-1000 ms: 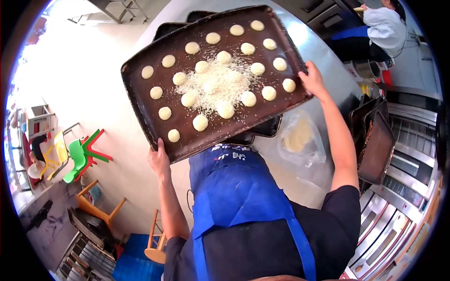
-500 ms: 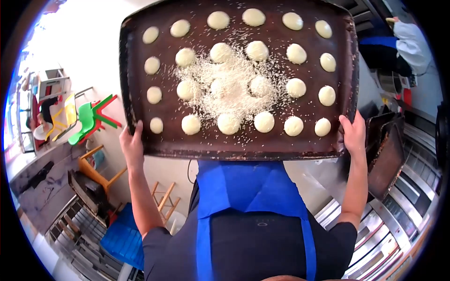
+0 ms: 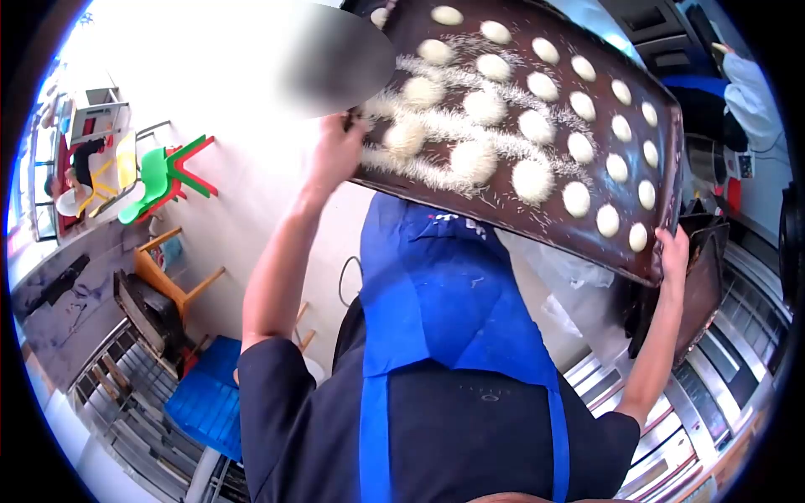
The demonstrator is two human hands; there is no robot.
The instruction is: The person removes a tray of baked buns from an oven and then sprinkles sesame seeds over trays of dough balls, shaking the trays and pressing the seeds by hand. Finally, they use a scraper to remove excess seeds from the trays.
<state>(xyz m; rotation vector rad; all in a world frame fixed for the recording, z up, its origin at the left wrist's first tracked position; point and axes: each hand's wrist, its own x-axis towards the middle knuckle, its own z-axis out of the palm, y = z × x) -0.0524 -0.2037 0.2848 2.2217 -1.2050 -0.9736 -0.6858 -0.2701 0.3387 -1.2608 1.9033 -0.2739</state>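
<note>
A dark baking tray [image 3: 520,220] is held up in front of my blue apron, tilted with its left end raised in the view. Several pale round dough pieces [image 3: 484,108] sit on it in rows. White shreds or grains [image 3: 436,126] lie in streaks between and over the pieces, mostly toward the left part. My left hand [image 3: 340,151] is closed on the tray's left end. My right hand [image 3: 672,251] grips the lower right corner, thumb on the rim.
Green and red chairs [image 3: 155,184], a wooden stool [image 3: 168,268] and a blue chair [image 3: 205,402] stand at the left. More dark trays [image 3: 703,285] and metal racks are at the right. Another person's white sleeve [image 3: 752,101] shows at the upper right. A grey blur covers something at the top.
The tray has moved right and turned, its left end now higher. The white grains have spread from a central heap into streaks. My left hand has moved up and right, my right hand slightly right and down.
</note>
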